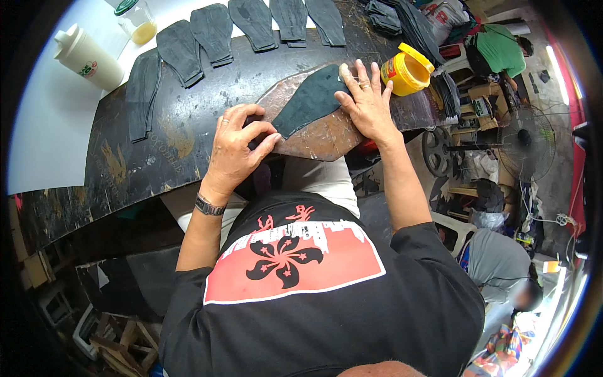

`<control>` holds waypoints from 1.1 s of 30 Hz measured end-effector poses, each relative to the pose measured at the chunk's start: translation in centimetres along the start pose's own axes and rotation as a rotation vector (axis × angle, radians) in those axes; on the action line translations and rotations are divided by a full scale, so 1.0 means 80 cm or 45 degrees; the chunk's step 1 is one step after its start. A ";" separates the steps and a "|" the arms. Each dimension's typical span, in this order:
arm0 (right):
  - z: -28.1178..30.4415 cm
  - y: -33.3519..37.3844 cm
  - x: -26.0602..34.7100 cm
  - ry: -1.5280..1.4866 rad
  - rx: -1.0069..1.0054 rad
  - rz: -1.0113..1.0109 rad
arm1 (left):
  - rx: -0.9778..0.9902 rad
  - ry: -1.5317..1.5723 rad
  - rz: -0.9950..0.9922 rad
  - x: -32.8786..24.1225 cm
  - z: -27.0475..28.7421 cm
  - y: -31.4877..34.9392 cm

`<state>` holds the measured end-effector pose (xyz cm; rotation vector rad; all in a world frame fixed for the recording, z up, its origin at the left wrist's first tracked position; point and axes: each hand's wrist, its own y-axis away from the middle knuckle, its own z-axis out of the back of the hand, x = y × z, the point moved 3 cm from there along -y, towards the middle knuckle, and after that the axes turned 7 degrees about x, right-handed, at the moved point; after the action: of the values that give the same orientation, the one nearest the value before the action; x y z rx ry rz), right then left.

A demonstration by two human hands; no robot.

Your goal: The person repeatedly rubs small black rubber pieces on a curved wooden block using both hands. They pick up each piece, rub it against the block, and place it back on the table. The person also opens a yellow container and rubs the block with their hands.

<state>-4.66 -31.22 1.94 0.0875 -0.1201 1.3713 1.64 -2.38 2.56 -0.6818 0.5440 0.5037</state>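
On my feed the piece (309, 103) looks matt w/ a soft nap, suede or cloth, can't tell which. Board (317, 143) under it: hard, scuffed, rough in spots w/ a slight sheen; mat'l unclear to me. Table (207, 132): blk semi-gloss, scratched, coating worn thru in patches. Cut-outs (251, 26): matt, finely creased. Tub (402, 74): smooth, glossy plastic, lid ditto. Cup (91, 61): smooth, plastic-looking. Jar (137, 21): clear & shiny, glass or plastic. Watch (209, 205): metal-look, dull shine. I read the shirt (408, 295) as matt cloth w/ a flat print.
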 end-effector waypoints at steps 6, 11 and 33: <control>0.006 -0.018 0.005 0.191 0.134 0.044 | 0.019 0.012 0.010 -0.001 0.001 -0.001; 0.005 -0.030 0.014 0.237 0.228 0.265 | -0.003 0.004 0.004 0.004 0.000 -0.005; -0.006 0.022 0.103 0.066 0.210 0.746 | -0.262 0.246 0.196 0.023 0.007 0.003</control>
<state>-4.79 -22.83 2.56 0.1630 0.0153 1.9664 3.07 -1.37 1.68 -0.8951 0.7369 0.6478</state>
